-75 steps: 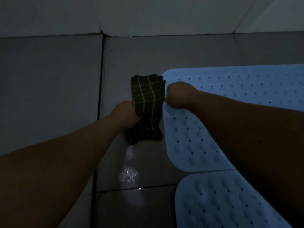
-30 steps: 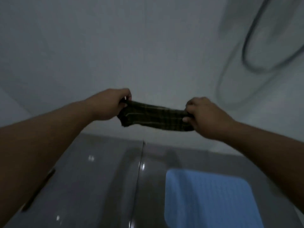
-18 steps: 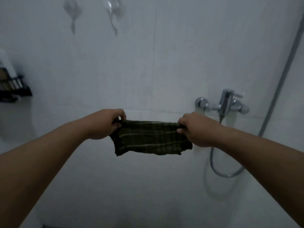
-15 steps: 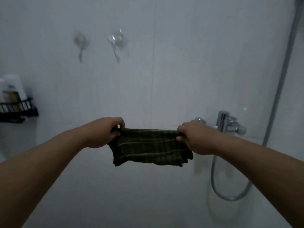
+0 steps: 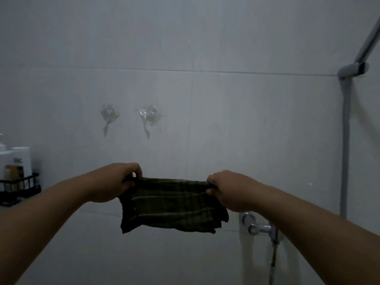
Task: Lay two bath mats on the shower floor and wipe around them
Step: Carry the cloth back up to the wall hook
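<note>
**Seemingly past the wiping: cloth held up at the shower wall**

Head view: only the tiled wall shows; the shower floor and both bath mats are out of frame, so whether the mats are laid and the floor around them is wiped cannot be checked from here. My judgement is that the wiping is finished or paused, since the cloth is up in the air in front of the wall, not down on the floor. What may remain is putting the cloth away, possibly on the wall hooks (image 5: 147, 120).

The dark plaid cloth (image 5: 172, 204) serves as the landmark. The left hand (image 5: 111, 183) pinches its upper left corner, fingers curled over the top edge. The right hand (image 5: 226, 190) pinches its upper right corner in the same way. Between the two grips the top edge runs nearly straight, and the rest of the cloth hangs below the hands in loose folded layers, touching nothing else.

Above the cloth and a little left, two clear hooks are stuck to the wall, well apart from it. Just right of the cloth's lower corner sits the chrome shower mixer (image 5: 259, 226), with the shower hose (image 5: 345, 140) rising beyond it. Far left of the cloth, a black wire caddy (image 5: 20, 189) holds bottles.
</note>
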